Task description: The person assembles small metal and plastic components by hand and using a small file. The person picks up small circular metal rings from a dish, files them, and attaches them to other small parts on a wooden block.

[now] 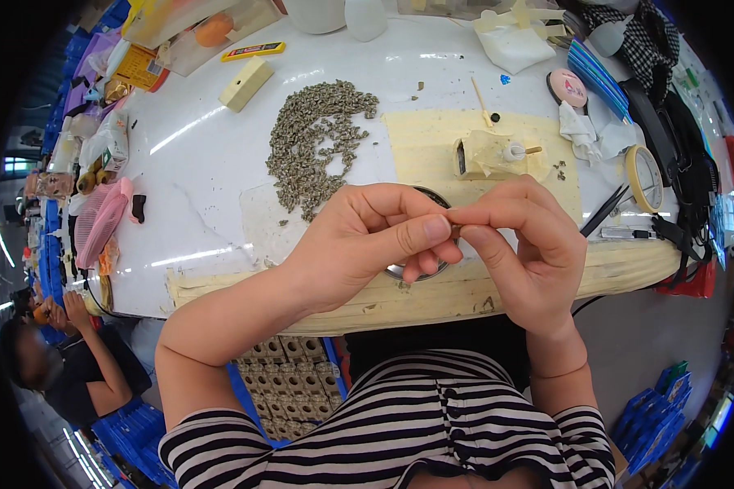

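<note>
My left hand (pixel 375 236) and my right hand (pixel 534 244) meet over the near edge of the table. Both are closed, thumb against fingers, pinching one small brownish-grey part (pixel 455 231) between their tips; the fingers cover most of it. Under them sits a round metal bowl (pixel 400 272), largely hidden by my hands. Beyond my left hand spreads a pile of small grey metal parts (pixel 310 138). Past my right hand, a tape-wrapped block (pixel 481 159) holds a small white-topped bottle (pixel 515 151) with a thin stick in it.
Tweezers (pixel 605 210) and a tape roll (pixel 644 179) lie at right. A pale block (pixel 246 84) and a yellow box (pixel 253 51) are behind the pile. Below the table stands a blue crate (pixel 245 399) of metal pieces. Another person (pixel 81 359) sits at lower left.
</note>
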`<state>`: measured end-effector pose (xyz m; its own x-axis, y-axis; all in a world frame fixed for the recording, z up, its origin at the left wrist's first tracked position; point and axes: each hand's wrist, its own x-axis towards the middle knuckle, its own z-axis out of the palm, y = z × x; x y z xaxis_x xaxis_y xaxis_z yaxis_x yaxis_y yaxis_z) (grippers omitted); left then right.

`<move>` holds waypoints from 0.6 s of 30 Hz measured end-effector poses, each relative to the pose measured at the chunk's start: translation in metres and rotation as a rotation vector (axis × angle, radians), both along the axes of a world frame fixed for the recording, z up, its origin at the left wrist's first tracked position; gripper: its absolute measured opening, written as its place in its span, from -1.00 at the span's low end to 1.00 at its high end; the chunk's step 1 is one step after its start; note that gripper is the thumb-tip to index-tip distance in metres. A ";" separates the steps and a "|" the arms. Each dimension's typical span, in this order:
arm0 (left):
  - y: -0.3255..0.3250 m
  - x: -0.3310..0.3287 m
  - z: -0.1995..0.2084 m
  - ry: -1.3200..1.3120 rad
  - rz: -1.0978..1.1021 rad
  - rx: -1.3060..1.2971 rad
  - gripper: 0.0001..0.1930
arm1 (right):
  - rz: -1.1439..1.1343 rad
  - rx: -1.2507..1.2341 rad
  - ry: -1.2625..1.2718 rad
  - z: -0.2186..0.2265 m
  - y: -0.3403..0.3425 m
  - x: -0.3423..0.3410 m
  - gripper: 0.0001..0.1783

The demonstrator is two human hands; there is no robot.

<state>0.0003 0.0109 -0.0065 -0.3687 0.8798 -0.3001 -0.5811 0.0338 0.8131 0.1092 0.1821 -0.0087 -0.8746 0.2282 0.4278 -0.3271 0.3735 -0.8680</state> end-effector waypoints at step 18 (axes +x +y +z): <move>-0.001 0.001 0.006 0.267 0.043 -0.050 -0.85 | -0.058 0.129 0.029 0.000 -0.002 -0.001 -0.78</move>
